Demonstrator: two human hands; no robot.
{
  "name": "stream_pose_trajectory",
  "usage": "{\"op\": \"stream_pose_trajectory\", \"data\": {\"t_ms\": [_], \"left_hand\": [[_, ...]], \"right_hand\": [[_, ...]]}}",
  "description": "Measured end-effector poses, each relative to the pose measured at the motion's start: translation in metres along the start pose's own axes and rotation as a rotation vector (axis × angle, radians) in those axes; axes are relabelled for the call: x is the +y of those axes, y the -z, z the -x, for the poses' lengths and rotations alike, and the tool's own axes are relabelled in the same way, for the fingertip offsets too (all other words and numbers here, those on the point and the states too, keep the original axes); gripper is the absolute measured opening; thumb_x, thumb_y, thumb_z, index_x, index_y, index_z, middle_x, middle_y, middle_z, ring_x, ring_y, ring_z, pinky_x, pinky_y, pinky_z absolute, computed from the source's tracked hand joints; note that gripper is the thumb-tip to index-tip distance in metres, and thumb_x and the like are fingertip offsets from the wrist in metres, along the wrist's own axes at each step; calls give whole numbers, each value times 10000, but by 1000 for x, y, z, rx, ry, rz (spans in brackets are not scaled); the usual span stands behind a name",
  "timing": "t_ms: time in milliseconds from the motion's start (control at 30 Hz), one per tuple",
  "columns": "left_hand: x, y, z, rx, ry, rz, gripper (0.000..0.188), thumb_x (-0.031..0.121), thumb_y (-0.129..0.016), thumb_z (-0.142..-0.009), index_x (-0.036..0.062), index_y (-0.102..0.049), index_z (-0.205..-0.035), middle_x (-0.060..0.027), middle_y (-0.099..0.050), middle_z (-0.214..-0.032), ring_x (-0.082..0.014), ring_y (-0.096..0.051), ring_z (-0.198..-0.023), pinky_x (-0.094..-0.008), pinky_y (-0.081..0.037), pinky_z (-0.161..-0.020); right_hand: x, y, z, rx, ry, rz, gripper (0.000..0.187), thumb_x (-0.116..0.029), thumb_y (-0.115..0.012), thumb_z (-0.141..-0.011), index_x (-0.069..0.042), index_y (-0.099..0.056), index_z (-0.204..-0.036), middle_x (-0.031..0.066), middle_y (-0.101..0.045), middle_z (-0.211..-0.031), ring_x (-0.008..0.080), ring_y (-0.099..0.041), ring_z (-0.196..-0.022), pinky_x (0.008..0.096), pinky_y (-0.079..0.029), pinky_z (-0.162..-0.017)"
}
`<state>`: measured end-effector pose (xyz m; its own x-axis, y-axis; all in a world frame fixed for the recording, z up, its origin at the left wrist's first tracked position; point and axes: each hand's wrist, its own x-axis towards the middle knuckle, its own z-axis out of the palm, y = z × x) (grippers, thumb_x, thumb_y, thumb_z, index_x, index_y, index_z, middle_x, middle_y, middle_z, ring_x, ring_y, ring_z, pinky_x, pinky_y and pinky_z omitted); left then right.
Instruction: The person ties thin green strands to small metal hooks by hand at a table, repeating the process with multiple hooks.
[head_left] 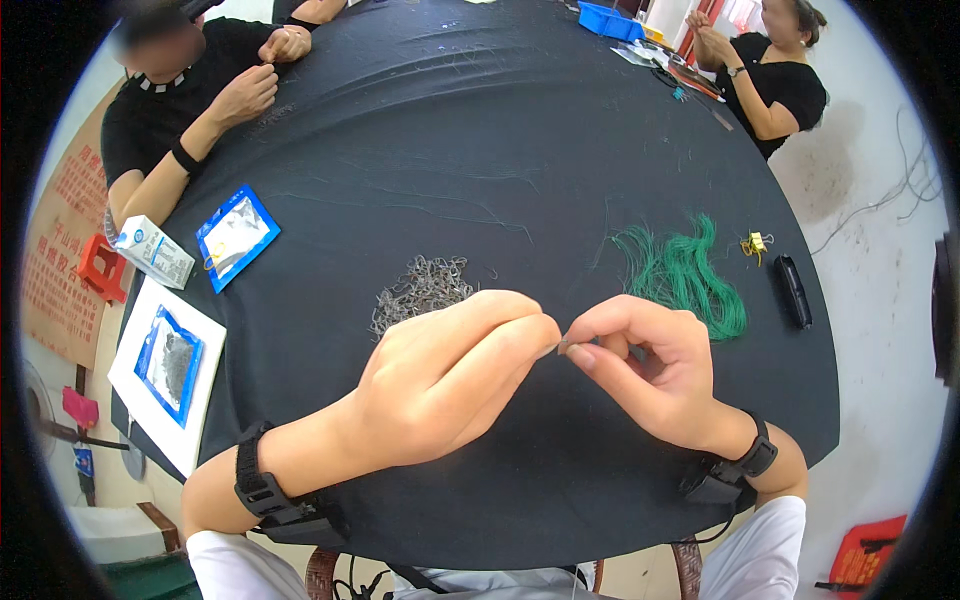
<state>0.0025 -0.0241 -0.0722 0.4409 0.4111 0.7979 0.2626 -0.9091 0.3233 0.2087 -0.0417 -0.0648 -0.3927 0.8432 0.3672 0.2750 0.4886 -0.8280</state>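
Observation:
My left hand (455,380) and my right hand (650,370) meet fingertip to fingertip over the middle of the black-covered table. Each has its thumb and forefinger pinched together. A tiny greyish bit shows between the right fingertips; what the left fingers hold is hidden. Just beyond my left hand lies a heap of small grey metal hooks (428,284), partly covered by that hand. Behind my right hand a loose bundle of green thread (695,280) spreads on the cloth.
A yellow binder clip (757,244) and a black case (793,291) lie at right. At left are a blue packet (238,238), a carton (156,252), and a white board (207,385) bearing another blue packet (170,365). Co-workers sit across the table, beside a blue tray (608,21).

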Motion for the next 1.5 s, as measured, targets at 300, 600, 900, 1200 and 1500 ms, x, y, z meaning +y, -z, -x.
{"op": "stream_pose_trajectory", "data": {"t_ms": [300,600,900,1200,1500], "left_hand": [[-8,0,-10,21,147,8,127,-73,-607,-787,-18,-563,-893,-127,-579,-833,-245,-609,-712,-300,-498,-623],[-95,38,-26,-91,642,-100,75,32,-599,-836,-33,-624,-862,-79,-640,-725,-122,-629,-616,-255,-512,-574],[-213,125,-8,-36,1058,-206,142,84,-644,-795,-19,-666,-890,-92,-671,-763,-129,-642,-587,-249,-530,-472],[-252,126,9,80,1144,-356,120,67,-656,-737,-26,-686,-808,-100,-670,-702,-145,-647,-569,-265,-522,-489],[-262,128,10,41,1110,-500,97,90,-681,-716,-5,-679,-740,-113,-662,-642,-172,-656,-564,-297,-521,-530]], "right_hand": [[4,10,-8,-22,-297,12,72,-67,-612,-870,-3,-631,-897,28,-648,-759,41,-570,-554,183,-432,-477],[32,58,-46,-5,-390,307,91,-83,-603,-834,-15,-660,-814,50,-661,-627,72,-590,-536,214,-449,-488],[74,65,-136,-81,-216,760,98,-162,-626,-784,-100,-701,-771,26,-668,-618,180,-664,-626,324,-514,-640],[124,57,-188,2,-159,866,99,-167,-622,-774,-104,-697,-785,7,-658,-616,162,-650,-630,305,-495,-633],[131,88,-175,-49,-220,922,123,-189,-669,-772,-88,-696,-837,112,-688,-852,285,-662,-834,393,-515,-754]]}}
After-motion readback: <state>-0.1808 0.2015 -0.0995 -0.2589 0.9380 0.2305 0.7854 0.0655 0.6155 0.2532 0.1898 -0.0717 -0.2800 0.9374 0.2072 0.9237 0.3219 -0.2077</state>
